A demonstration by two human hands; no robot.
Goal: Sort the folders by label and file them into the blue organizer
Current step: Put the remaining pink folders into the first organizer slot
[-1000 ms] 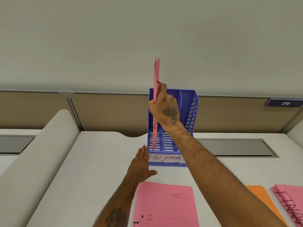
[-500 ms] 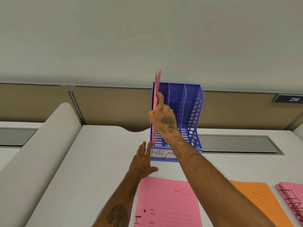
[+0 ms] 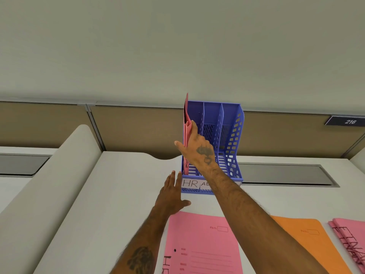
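The blue organizer stands upright on the white desk, with a paper strip on its front reading HR and further labels. A pink folder stands on edge in its leftmost slot, above the HR label. My right hand pinches that folder between thumb and fingers. My left hand lies flat with fingers apart, touching the organizer's front left corner. A second pink folder marked HR lies flat on the desk in front of me.
An orange folder lies to the right of the pink one. A small stack of pink folders with handwriting sits at the far right edge. Tan partition panels run behind the desk. A curved white divider rises at the left.
My right hand has lowered the pink folder into the organizer's leftmost slot. My left hand has stayed by the organizer's front corner. The view tilted down slightly.
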